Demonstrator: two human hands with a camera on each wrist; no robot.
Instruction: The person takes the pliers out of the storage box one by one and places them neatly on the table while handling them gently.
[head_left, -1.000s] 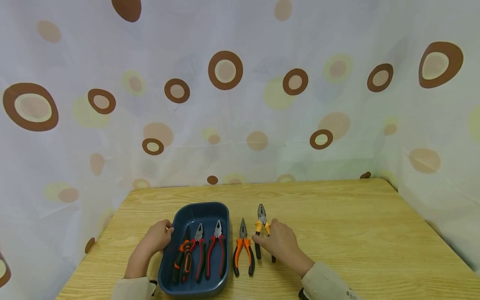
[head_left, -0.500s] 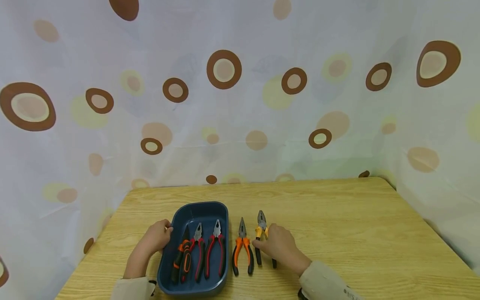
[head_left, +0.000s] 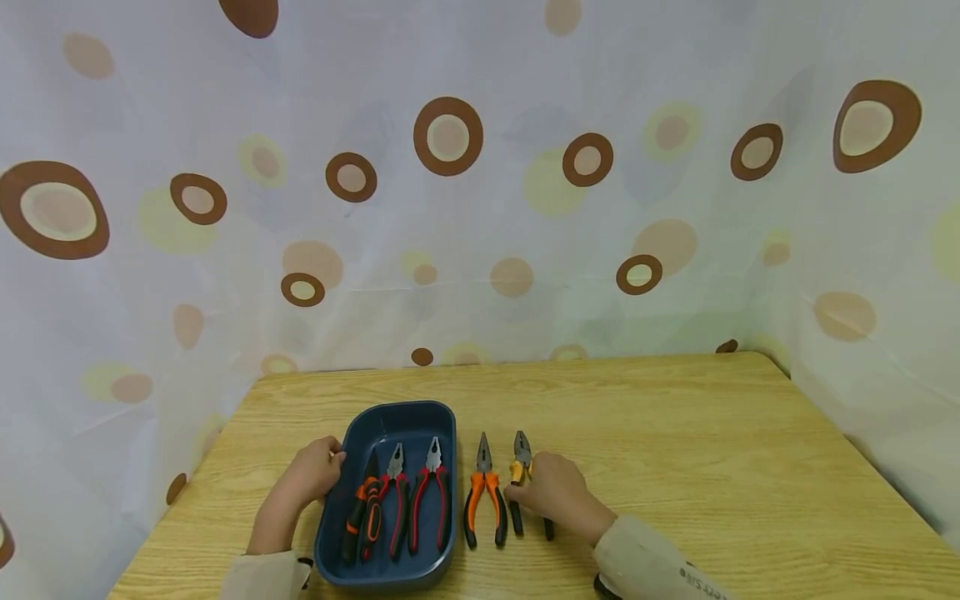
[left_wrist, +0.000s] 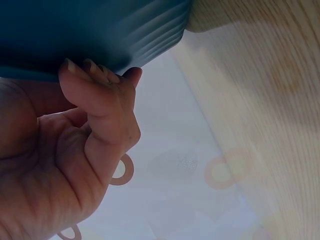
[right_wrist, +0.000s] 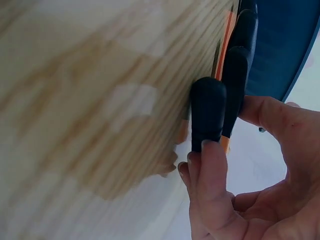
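Note:
My right hand (head_left: 557,493) pinches the yellow-and-black handles of combination pliers (head_left: 522,448), which lie on the table with their nose pointing away from me. In the right wrist view thumb and fingers press a black handle (right_wrist: 208,112) from either side. Just left of them are orange-and-black needle-nose pliers (head_left: 483,458). My left hand (head_left: 311,473) holds the left side of a dark blue tray (head_left: 390,585); the left wrist view has its curled fingers against the tray wall (left_wrist: 100,30).
Inside the tray lie red-and-black pliers (head_left: 434,454), a second such pair (head_left: 397,461), and an orange-and-black-handled tool (head_left: 352,527) with a dark pointed tip. A wooden table (head_left: 675,442) spreads to the right. Behind it hangs a patterned curtain (head_left: 480,217).
My right hand has drawn the yellow-and-black pliers a little towards me, bringing their nose about level with the needle-nose pair. The left hand and the tray stay in place.

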